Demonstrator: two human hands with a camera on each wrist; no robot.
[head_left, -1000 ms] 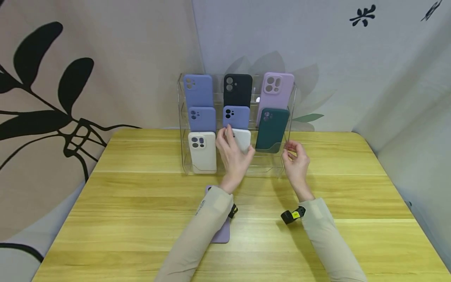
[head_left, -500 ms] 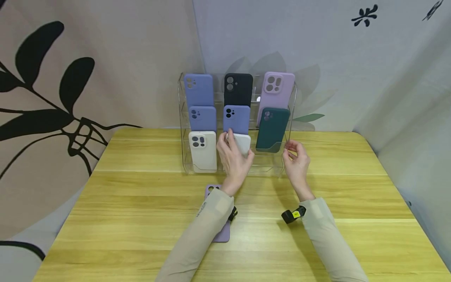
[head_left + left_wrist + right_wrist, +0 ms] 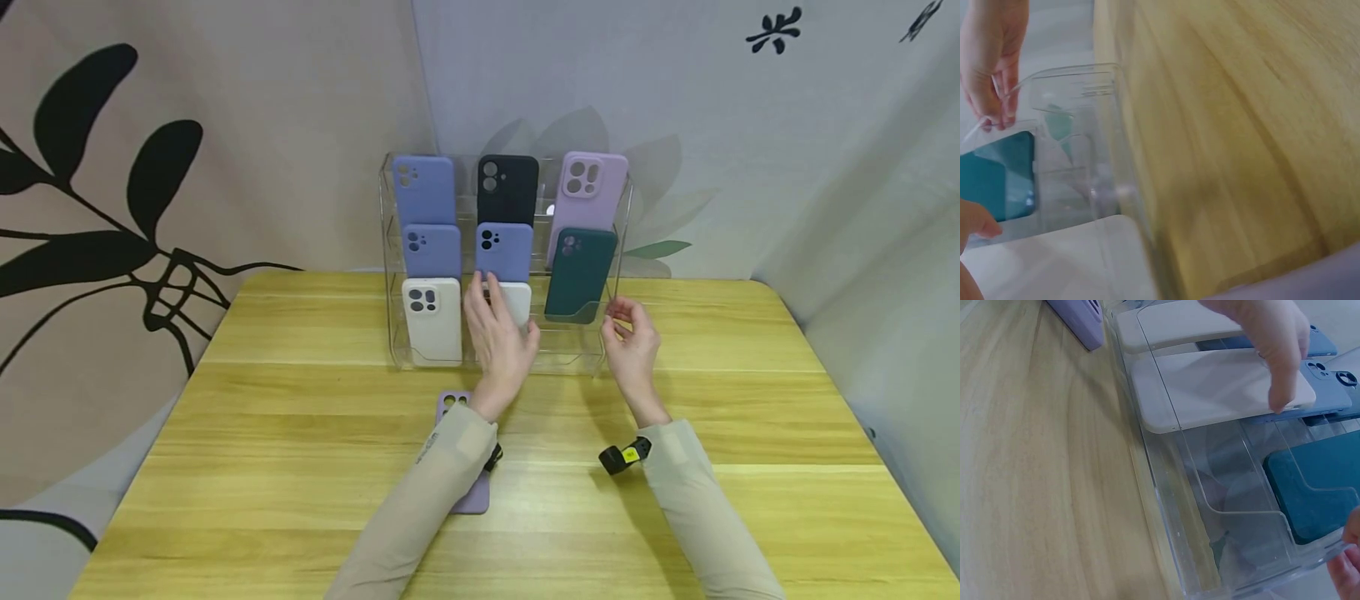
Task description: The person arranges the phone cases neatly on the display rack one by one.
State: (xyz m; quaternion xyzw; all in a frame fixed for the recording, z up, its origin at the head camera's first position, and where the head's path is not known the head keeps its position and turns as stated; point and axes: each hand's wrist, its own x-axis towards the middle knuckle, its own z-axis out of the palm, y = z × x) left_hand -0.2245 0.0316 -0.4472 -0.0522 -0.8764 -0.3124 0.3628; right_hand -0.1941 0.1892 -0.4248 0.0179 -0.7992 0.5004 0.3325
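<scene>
In the head view my left hand (image 3: pixel 501 350) holds a white phone case (image 3: pixel 516 300) in the front row of a clear acrylic display stand (image 3: pixel 558 343). The right wrist view shows the thumb along the edge of that white phone case (image 3: pixel 1210 387), which sits low in the front tier; the other fingers are partly hidden. My right hand (image 3: pixel 632 337) pinches the stand's right side edge, beside a dark green phone case (image 3: pixel 581 275). The left wrist view also has the right hand (image 3: pixel 991 59) at the stand's edge.
Another white phone case (image 3: pixel 432 323) stands front left. Behind are blue cases (image 3: pixel 431 250), a black case (image 3: pixel 507 190) and a lilac case (image 3: pixel 590 183). A purple phone case (image 3: pixel 474 500) lies on the wooden table (image 3: pixel 300 467) under my left forearm.
The white case under my left hand has gone down slightly in its slot and stands straighter, its top a little further left. The right hand keeps its place on the stand.
</scene>
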